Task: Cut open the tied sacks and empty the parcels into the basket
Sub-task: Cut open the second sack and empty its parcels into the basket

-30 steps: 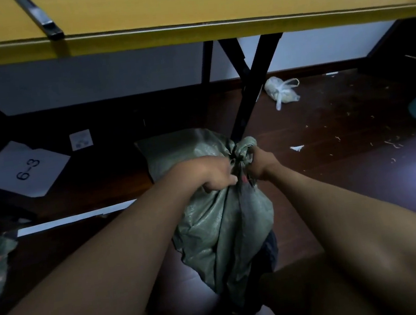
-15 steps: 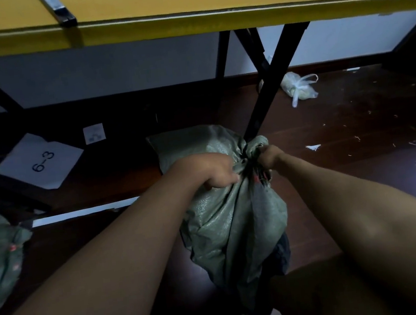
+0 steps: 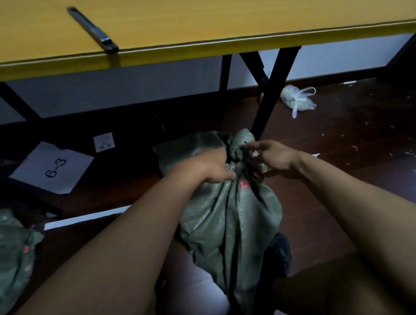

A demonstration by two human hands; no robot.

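Green woven sack (image 3: pixel 231 215) stands on the dark floor (image 3: pixel 358 142) in front of my knees, below the near edge of the yellow table (image 3: pixel 209 11), with its tied neck (image 3: pixel 239 145) uppermost. My left hand (image 3: pixel 211 168) grips the gathered cloth just below the knot, while my right hand (image 3: pixel 271 155) pinches at the knot's other side, index finger stretched out. A utility knife (image 3: pixel 93 29) lies at the table's near edge, and another green sack (image 3: pixel 0 258) sits far left.

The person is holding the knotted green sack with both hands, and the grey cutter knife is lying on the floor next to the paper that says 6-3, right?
Not quite. The head view shows the grey cutter knife lying on the yellow table top, not on the floor. The rest holds: the left hand and right hand hold the knotted green woven sack.
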